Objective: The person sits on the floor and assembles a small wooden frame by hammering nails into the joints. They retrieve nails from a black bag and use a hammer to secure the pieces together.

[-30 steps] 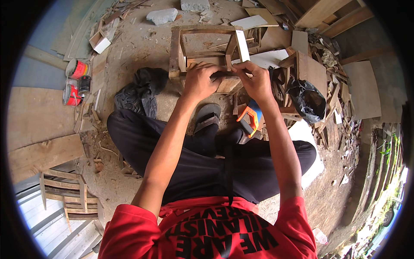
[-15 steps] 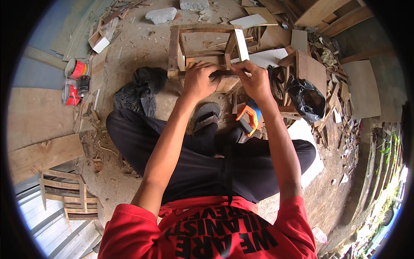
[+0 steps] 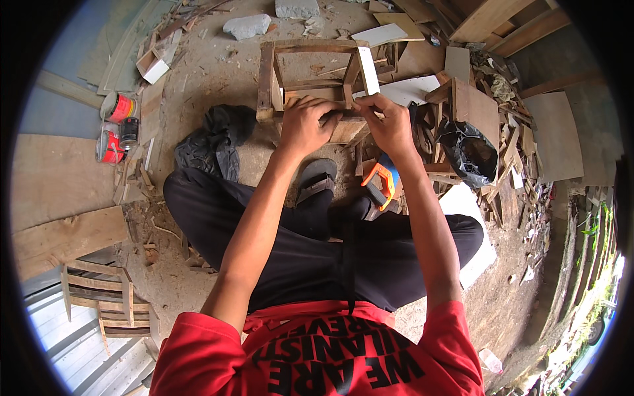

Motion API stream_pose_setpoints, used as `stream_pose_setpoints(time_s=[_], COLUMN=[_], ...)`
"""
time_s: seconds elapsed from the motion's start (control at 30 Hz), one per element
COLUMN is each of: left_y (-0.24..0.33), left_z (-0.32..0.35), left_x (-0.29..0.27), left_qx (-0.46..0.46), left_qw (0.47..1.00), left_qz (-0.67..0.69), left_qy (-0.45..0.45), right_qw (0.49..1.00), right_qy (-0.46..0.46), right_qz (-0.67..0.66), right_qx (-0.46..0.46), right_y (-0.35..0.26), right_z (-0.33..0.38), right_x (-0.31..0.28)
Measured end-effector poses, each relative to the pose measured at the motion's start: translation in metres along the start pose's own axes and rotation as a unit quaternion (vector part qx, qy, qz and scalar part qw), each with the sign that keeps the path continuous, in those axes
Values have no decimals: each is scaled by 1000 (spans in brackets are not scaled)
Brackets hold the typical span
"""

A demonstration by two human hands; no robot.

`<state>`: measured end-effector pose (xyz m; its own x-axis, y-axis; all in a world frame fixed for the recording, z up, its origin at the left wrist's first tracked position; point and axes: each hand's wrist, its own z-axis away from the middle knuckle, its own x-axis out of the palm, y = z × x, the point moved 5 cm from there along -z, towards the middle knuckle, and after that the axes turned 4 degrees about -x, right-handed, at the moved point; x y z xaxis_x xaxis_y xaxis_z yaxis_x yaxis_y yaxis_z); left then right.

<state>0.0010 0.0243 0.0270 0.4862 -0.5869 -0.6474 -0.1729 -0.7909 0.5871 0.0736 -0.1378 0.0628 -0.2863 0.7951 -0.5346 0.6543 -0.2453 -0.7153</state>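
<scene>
A small wooden frame (image 3: 265, 86), built like a stool or chair seat, stands on the floor in front of my feet. My left hand (image 3: 309, 124) is closed over its near rail, fingers curled across the top. At the near right corner, my right hand (image 3: 388, 123) is closed in a pinch against the frame; whatever lies between its fingertips is too small or hidden to name. A white-faced strip (image 3: 368, 71) forms the frame's right side. Below my right wrist lies a handsaw with an orange and black handle (image 3: 379, 187), its blade mostly hidden.
Black plastic bags lie left of the frame (image 3: 210, 142) and at the right (image 3: 470, 153), beside a wooden box (image 3: 477, 109). Scrap wood (image 3: 505, 158) is heaped on the right. Paint cans (image 3: 119, 107) stand at the left, slatted wooden pieces (image 3: 99, 290) at lower left. Concrete chunks (image 3: 247, 26) sit beyond.
</scene>
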Motion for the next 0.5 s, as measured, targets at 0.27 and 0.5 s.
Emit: stream_pose_setpoints(time_s=[0.27,0.5], left_y=[1,4], left_z=[0,-1], left_x=[2,-3], left_qx=[-4,-4], left_qw=[1000,1000], left_qz=[7,-3], left_qy=[3,-5], right_qw=[1000,1000], right_qy=[-4,-16], right_qz=[3,8], right_qx=[-5,-4], right_y=[2,-1], right_z=[1,-1], right_x=[0,1])
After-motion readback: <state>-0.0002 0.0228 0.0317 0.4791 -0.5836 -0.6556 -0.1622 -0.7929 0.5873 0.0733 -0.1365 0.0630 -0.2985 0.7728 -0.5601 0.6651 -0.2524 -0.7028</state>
